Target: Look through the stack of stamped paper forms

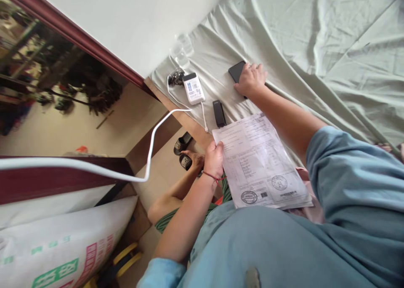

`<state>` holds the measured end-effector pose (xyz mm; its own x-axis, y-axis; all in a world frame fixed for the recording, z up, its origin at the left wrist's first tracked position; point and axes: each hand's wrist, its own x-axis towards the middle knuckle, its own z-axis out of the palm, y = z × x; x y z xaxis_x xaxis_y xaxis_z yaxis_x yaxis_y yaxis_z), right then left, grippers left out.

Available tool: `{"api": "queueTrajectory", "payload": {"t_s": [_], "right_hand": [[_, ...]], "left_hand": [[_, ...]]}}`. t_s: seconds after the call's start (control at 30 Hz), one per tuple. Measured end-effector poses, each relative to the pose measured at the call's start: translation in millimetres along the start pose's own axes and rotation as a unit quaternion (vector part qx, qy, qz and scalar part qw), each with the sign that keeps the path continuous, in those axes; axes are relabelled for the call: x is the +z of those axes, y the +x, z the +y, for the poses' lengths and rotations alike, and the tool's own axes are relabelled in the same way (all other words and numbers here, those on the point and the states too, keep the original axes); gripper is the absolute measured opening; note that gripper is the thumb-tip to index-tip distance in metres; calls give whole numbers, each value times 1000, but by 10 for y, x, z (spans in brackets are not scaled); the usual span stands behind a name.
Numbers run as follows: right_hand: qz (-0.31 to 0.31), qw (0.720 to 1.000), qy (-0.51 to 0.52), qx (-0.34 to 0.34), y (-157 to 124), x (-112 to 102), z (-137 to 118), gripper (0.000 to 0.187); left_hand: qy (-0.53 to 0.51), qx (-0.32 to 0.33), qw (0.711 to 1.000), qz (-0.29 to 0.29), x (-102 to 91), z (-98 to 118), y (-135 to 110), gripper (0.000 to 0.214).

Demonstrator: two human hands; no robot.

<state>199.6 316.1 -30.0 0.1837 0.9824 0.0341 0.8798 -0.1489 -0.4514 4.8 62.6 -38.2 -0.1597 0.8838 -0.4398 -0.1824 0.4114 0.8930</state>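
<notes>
My left hand (214,159) is closed on the left edge of a stack of printed papers (259,161), which lies slanted between my lap and the bed. Round stamps, a barcode and lines of print show on the top sheet. On the pale green bed sheet, my right hand (252,78) is closed over a black smartphone (236,71), covering its right part. Just beyond the papers' top edge lies a small black stapler-like object (219,113). Left of it is a white box-shaped device (193,88) with a printed label and a short white cable (204,117).
Clear cups (181,51) and a dark tangled bundle (176,76) sit by the wall. A white cord (150,149) crosses the view on the left. Sandals (183,145) are on the floor by my foot. A large white printed sack (72,241) stands at lower left.
</notes>
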Motion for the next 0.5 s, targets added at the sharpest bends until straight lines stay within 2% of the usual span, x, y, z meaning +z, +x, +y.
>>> {"api": "queueTrajectory", "payload": {"t_s": [0.1,0.17,0.4,0.5], "right_hand": [[62,996,50,-26,86,133,116,91],[81,995,56,-30,105,164,161,91],[43,999,5,-22,-79,36,145,87],[37,997,-4,-66,-173,-24,234,79]], "left_hand": [[-2,11,1000,-3,18,12,-20,28],[-2,15,1000,-2,32,23,-32,28],[-5,14,1000,16,67,59,-60,22],[-21,8,1000,6,55,78,-66,24]]}}
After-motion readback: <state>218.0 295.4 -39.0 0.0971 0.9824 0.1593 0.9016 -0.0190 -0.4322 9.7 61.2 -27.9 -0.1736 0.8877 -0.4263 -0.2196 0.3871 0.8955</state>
